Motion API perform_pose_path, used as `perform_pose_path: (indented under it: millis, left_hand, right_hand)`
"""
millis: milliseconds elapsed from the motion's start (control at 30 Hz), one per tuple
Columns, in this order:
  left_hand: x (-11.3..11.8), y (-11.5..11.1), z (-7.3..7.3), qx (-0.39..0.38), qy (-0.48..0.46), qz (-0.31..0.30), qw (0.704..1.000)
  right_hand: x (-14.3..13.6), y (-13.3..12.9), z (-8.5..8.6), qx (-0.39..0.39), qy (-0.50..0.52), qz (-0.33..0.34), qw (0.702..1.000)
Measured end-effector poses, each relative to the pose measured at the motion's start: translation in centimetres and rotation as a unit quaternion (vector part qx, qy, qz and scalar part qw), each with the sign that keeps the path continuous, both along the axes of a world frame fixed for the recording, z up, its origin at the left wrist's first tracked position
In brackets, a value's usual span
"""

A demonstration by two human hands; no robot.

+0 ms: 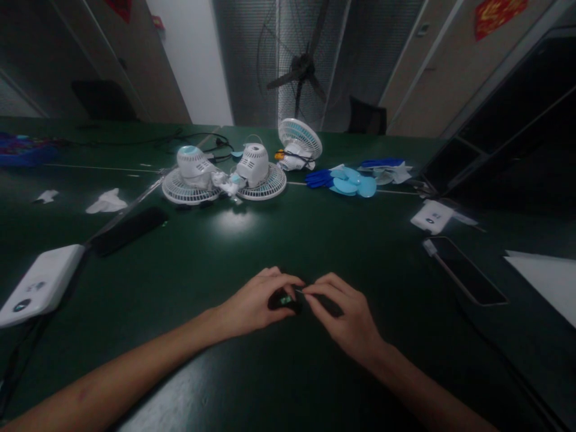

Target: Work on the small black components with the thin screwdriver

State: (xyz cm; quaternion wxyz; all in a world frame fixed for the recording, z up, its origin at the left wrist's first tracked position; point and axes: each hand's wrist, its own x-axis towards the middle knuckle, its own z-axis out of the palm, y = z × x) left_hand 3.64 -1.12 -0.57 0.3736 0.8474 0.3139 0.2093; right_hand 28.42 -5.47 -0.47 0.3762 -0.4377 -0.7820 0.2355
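Close to the front of the green table (216, 255), my left hand (256, 303) is curled around a small dark, rounded object (284, 300) with a greenish patch. Its exact kind is too dark to tell. My right hand (348, 309) faces it, thumb and fingertips pinched on a thin, pale, pin-like piece (299, 291). That piece spans the narrow gap between both hands' fingertips. Whether it touches the dark object I cannot tell.
Small white fans (265, 180) stand farther back, beside blue gloves (319, 178) and light-blue fan blades (353, 182). A phone (465, 270) and white power bank (432, 216) lie right. Left are another white power bank (42, 282) and a black case (130, 231).
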Motion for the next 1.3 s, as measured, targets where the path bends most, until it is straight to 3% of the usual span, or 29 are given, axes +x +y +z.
perform_pose_path:
  millis: [267,433,600,733,833,1067,1300]
  left_hand:
    - [-0.9,0.6,1.0,0.02,0.029,-0.025,0.999]
    - [-3.8,3.0,2.0,-0.001,0.046,-0.03,0.998]
    - [-10.3,8.0,1.0,0.076,0.091,0.114,0.986]
    - [-16.7,11.3,-0.4,0.118,0.126,0.277,0.945]
    - [-20.3,12.5,-1.1,0.117,0.136,0.363,0.914]
    - [-24.4,12.5,0.0,0.03,0.128,0.37,0.92]
    - [-24.8,12.0,0.9,0.04,0.189,0.374,0.907]
  right_hand:
    - [0.5,0.0,0.5,-0.016,0.007,-0.022,1.0]
    - [0.8,-0.1,0.3,-0.038,0.01,-0.023,0.999]
    - [0.9,-0.2,0.2,-0.053,0.023,-0.016,0.998]
    - [1.0,-0.2,0.1,-0.061,0.029,-0.007,0.998]
    - [1.0,-0.2,0.0,-0.065,0.033,-0.008,0.997]
    - [1.0,-0.1,0.1,-0.062,0.038,-0.009,0.997]
    - [0.8,-0.1,0.3,-0.047,0.025,-0.015,0.998]
